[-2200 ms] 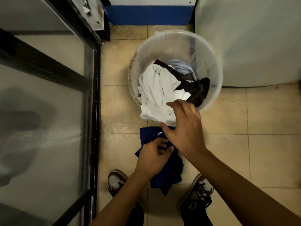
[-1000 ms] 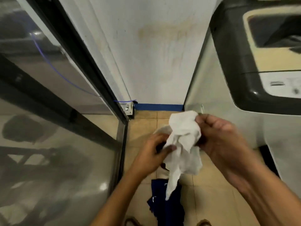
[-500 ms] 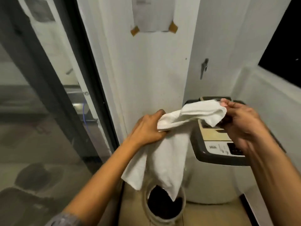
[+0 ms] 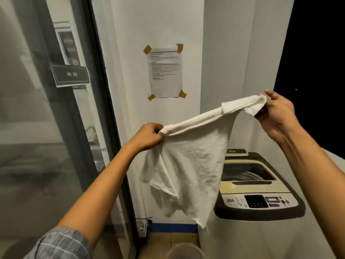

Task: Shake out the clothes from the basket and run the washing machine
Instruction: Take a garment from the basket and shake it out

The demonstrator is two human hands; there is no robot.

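A white garment (image 4: 188, 165) hangs spread out in the air in front of the wall. My left hand (image 4: 147, 136) grips its left top corner. My right hand (image 4: 276, 113) pinches the right top corner, held higher and further right. The cloth drapes down between them, its lower edge hanging above the floor. The top-loading washing machine (image 4: 259, 193) stands at the right with its lid open and the drum showing through the opening; its control panel (image 4: 261, 200) faces me. Only the rim of the translucent basket (image 4: 184, 250) shows at the bottom edge.
A glass door with a dark frame (image 4: 97, 109) fills the left side. A paper notice (image 4: 165, 71) is taped to the white wall ahead. Tiled floor (image 4: 168, 238) runs between the door and the machine. A dark opening (image 4: 317, 53) lies at the upper right.
I took the white garment out of the basket, rose from the floor, and raised it. My hands have pulled apart, stretching its top edge wide; the view has tilted upward.
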